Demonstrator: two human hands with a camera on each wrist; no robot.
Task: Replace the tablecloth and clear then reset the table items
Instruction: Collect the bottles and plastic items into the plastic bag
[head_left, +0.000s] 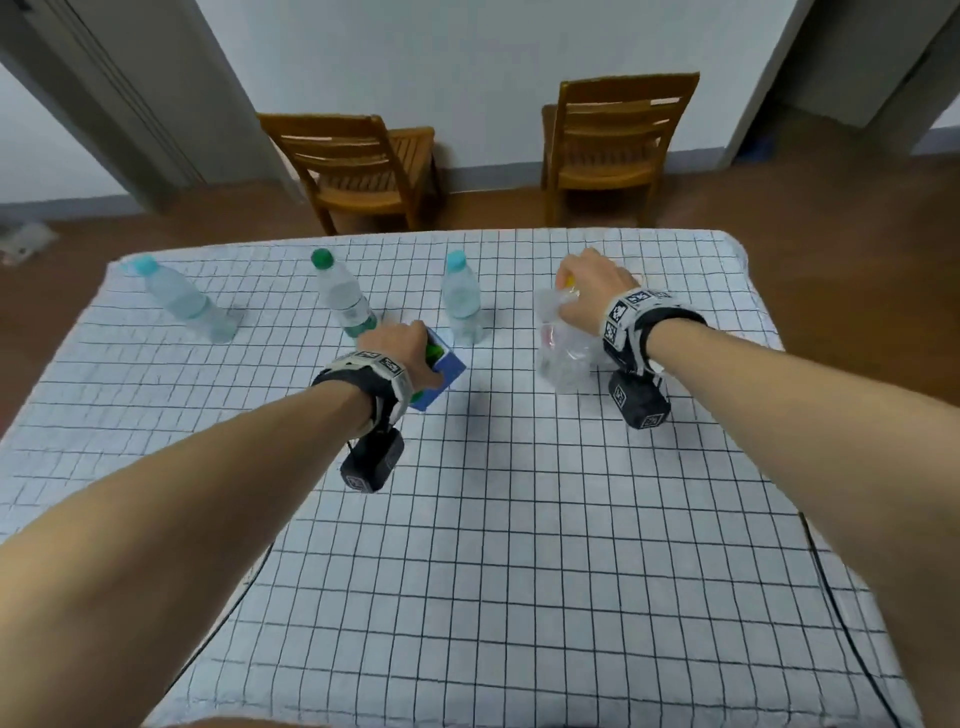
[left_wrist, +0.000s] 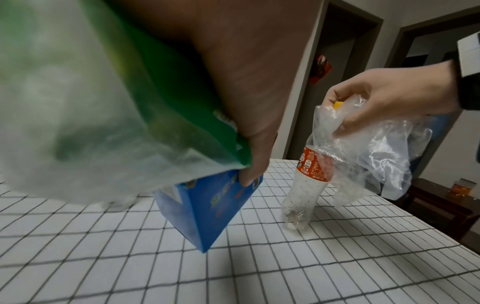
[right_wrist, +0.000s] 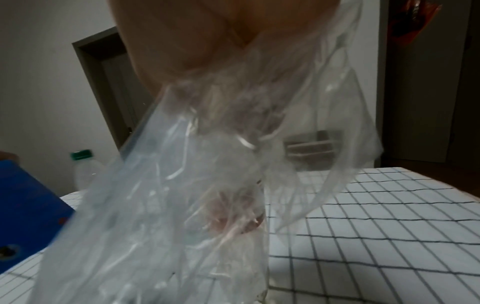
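A white grid tablecloth (head_left: 519, 519) covers the table. My left hand (head_left: 402, 345) grips a blue box (head_left: 441, 374) together with a green-and-white packet (left_wrist: 103, 98). The box (left_wrist: 215, 205) is tilted, one corner pointing down at the cloth. My right hand (head_left: 582, 293) pinches the yellow cap (left_wrist: 337, 105) of an orange-labelled bottle (left_wrist: 309, 181) along with a crumpled clear plastic bag (head_left: 563, 358). That bottle stands upright on the cloth. The bag (right_wrist: 207, 205) fills most of the right wrist view and hides the fingers there.
Three clear water bottles stand in a row across the far half: a light-blue-capped one (head_left: 182, 301) at left, a green-capped one (head_left: 345, 301), another light-blue-capped one (head_left: 461, 301). Two wooden chairs (head_left: 363, 166) (head_left: 608, 145) stand behind the table. A dark low cabinet (left_wrist: 441, 205) lies to its right.
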